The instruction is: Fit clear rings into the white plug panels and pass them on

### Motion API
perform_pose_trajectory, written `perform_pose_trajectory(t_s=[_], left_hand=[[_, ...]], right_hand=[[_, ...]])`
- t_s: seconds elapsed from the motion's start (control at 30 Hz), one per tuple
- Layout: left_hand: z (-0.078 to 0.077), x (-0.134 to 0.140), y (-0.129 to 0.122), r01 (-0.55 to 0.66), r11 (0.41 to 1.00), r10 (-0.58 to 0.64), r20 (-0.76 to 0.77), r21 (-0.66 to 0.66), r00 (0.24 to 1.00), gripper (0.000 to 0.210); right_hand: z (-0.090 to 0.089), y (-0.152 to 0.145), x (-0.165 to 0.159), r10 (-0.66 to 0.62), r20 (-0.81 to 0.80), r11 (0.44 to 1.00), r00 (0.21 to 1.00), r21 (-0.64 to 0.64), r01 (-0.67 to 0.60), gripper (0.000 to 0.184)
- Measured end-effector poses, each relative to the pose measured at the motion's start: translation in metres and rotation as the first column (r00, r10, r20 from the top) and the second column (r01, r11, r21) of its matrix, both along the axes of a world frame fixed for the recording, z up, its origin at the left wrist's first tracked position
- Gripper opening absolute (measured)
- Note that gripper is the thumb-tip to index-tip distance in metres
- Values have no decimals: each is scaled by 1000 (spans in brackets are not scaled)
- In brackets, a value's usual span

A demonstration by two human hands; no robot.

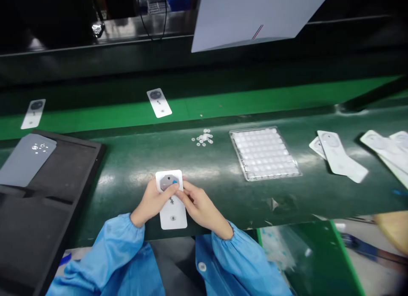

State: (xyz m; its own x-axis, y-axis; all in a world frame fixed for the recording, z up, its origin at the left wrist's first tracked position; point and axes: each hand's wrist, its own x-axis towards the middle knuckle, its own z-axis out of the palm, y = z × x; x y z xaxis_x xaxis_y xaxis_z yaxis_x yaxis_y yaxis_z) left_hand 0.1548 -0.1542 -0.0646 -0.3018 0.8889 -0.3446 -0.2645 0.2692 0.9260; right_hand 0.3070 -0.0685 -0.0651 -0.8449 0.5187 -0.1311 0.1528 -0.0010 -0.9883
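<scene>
A white phone back cover with a grey camera area stands tilted toward me above the bench. My left hand grips its left edge, thumb pressed near the camera area. On the right side my right hand is closed on the same cover, its thumb meeting the left thumb. A small blue piece shows at the camera area, just above the thumbs. The fingers behind the cover are mostly hidden.
Small clear discs lie scattered beyond my hands. A clear tray of white pieces sits to their right, with white covers farther right. At left is a black tray holding grey sheets. Two covers lie on the green strip.
</scene>
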Motion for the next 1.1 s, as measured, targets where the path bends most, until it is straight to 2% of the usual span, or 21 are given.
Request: perform_pose_trajectory(t_s=[0.03, 0.1, 0.17, 0.23, 0.3, 0.4, 0.5, 0.63, 0.7, 0.77, 0.93, 1.03, 1.1], left_hand=[[-4, 3, 1, -33, 999, 32, 79, 5, 996, 47], [-11, 8, 1, -122, 993, 121, 205, -9, 971, 42], [-14, 10, 1, -198, 980, 199, 259, -33, 945, 41], [-15, 9, 1, -219, 975, 220, 259, -34, 941, 42], [-15, 7, 1, -188, 982, 189, 212, -25, 959, 41], [-13, 6, 2, -147, 989, 148, 28, -18, 989, 37], [-12, 6, 1, -143, 990, 142, -117, 3, 983, 33], [-10, 6, 0, -101, 995, 101, -94, 1, 991, 34], [-9, 6, 0, -87, 996, 87, -82, 7, 993, 35], [-10, 5, -1, -82, 997, 83, -71, 7, 994, 32], [-12, 2, -3, -77, 997, 77, 12, -4, 997, 21], [-14, 3, -4, -110, 994, 111, 31, -23, 993, 23], [-19, 4, -6, -164, 983, 169, 49, -80, 984, 24]], right_hand=[[0, 1, 1, 22, 10, 999, 1000, 33, -22, 28], [-2, 3, 4, 39, 9, 999, 999, 17, -39, 28], [-4, 4, 7, -85, 9, 996, 996, 7, 85, 31], [-3, 4, 10, -306, -2, 943, 952, 136, 304, 28], [0, 3, 11, -407, -71, 846, 911, 347, 405, 21], [1, 2, 6, -276, -148, 744, 950, 593, 309, 27], [-7, 1, 1, -159, -105, 649, 982, 739, 184, 39], [-15, 1, -1, -151, -75, 520, 986, 842, 143, 47], [-15, 2, 0, -154, -81, 483, 985, 864, 147, 46], [-14, 2, 0, -141, -86, 485, 986, 862, 145, 42], [-13, 2, -2, -150, -111, 565, 982, 806, 178, 26], [-13, 0, -6, -185, -86, 571, 979, 802, 178, 21], [-12, -1, -8, -194, -73, 579, 978, 797, 174, 19]])
